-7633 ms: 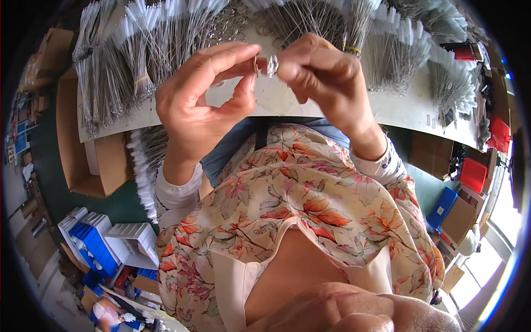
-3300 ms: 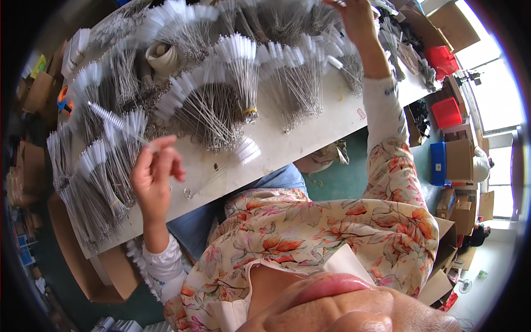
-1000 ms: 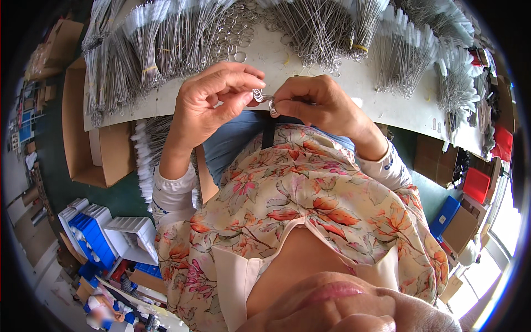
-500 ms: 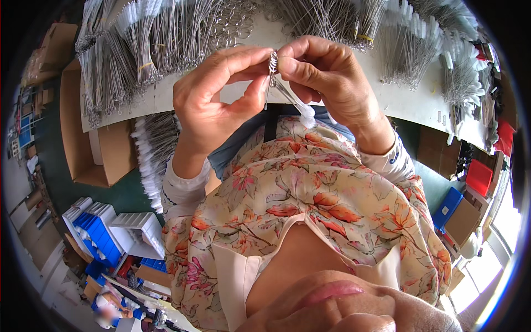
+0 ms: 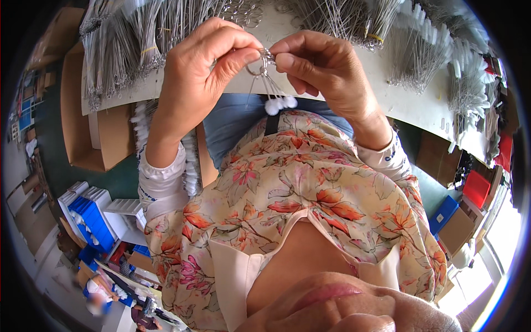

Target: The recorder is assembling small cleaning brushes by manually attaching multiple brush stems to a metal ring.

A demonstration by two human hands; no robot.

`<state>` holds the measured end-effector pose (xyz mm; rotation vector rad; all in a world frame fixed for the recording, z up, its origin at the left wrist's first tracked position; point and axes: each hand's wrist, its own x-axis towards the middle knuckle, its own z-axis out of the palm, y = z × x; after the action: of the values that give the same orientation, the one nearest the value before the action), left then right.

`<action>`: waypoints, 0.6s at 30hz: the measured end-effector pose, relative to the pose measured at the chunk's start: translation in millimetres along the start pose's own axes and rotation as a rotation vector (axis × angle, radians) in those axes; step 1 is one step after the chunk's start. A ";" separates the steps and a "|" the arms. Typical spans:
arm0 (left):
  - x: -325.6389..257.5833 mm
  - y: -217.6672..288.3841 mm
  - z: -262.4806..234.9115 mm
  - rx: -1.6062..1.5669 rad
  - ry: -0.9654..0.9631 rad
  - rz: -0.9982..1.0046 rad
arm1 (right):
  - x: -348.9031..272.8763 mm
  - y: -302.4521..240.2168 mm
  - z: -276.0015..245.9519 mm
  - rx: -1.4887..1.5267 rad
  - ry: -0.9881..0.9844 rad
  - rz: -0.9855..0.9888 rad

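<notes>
A metal ring (image 5: 254, 71) is pinched between the thumb and forefinger of my left hand (image 5: 207, 66). Opposite it, the thumb and fingertips of my right hand (image 5: 323, 69) close on the looped ends of several thin wire brushes, right at the ring. The brushes hang down from there, and their white tufted tips (image 5: 280, 104) dangle over my lap. My fingertips partly cover where the loops meet the ring.
Bundles of wire brushes (image 5: 119, 61) cover the far left of the white table (image 5: 398, 102); more brush bundles (image 5: 423, 58) lie at the right. Loose metal rings (image 5: 243, 12) sit at the back. A cardboard box (image 5: 80, 127) stands left, beside blue and white bins (image 5: 91, 221).
My left hand has moved up and turned, and the ring now shows open below the fingers. The brushes have swung left and hang more spread. Both hands stay pinched together.
</notes>
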<state>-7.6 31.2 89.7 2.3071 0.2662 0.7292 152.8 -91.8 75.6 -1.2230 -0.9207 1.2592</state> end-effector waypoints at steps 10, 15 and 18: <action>-34.5 7.1 -4.3 -0.191 -0.008 -0.373 | 14.1 15.4 19.4 0.042 -0.080 -0.019; -55.6 1.6 -18.2 -0.858 0.094 -0.651 | 16.1 26.9 37.1 0.034 -0.179 -0.003; -66.7 10.6 -30.6 -0.737 -0.038 -0.674 | 17.8 28.1 47.2 0.019 -0.201 0.029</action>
<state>-80.0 15.2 86.7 1.3970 0.6030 0.3434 104.1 -69.9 53.7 -1.1123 -1.0362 1.4304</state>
